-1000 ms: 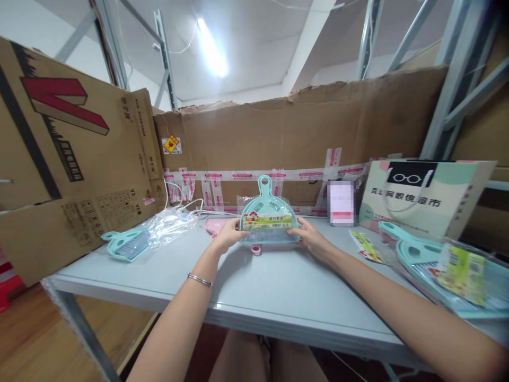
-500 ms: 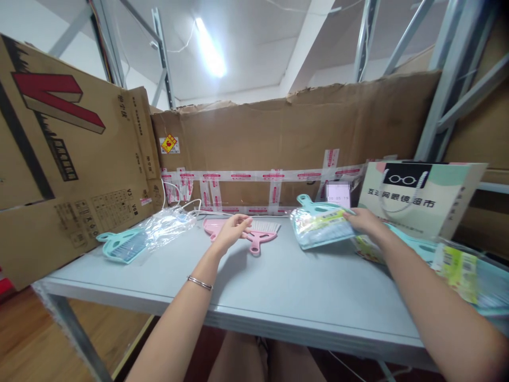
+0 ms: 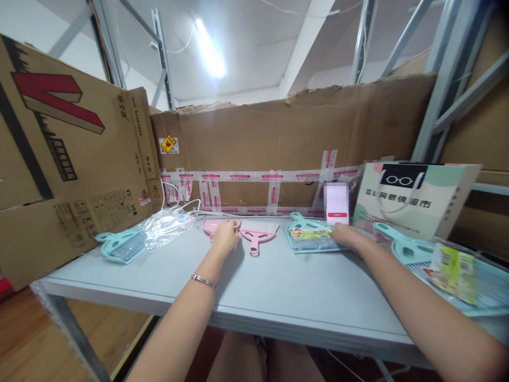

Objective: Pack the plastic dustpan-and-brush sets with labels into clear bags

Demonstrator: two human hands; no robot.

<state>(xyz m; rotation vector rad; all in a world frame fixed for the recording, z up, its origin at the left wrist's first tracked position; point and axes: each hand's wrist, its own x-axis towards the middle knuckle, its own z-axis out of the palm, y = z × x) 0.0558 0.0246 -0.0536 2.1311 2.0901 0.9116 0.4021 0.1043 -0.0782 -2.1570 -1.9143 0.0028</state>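
My left hand (image 3: 226, 236) is at the pink dustpan (image 3: 209, 228), its fingers closed at the pan's right edge. Just right of it a pink brush (image 3: 257, 235) with pale bristles lies on the table, handle toward me. My right hand (image 3: 345, 236) grips the right end of a turquoise dustpan and brush set (image 3: 310, 243) with a yellow-green label, which rests on the table; some of those fingers are hidden. Closer to me on the right lies another labelled turquoise set (image 3: 417, 260). A turquoise brush (image 3: 125, 246) lies on the left.
Crumpled clear plastic (image 3: 169, 228) lies at the left back. A phone (image 3: 337, 204) stands upright behind my right hand, beside a paper bag (image 3: 413, 199). Cardboard (image 3: 254, 132) walls the back, and a large carton (image 3: 75, 148) stands left. The grey table's front edge (image 3: 278, 323) faces me.
My right hand has lowered the turquoise set onto the table, uncovering more of the phone. My left hand has moved left and down from above the pink brush to the pink dustpan.
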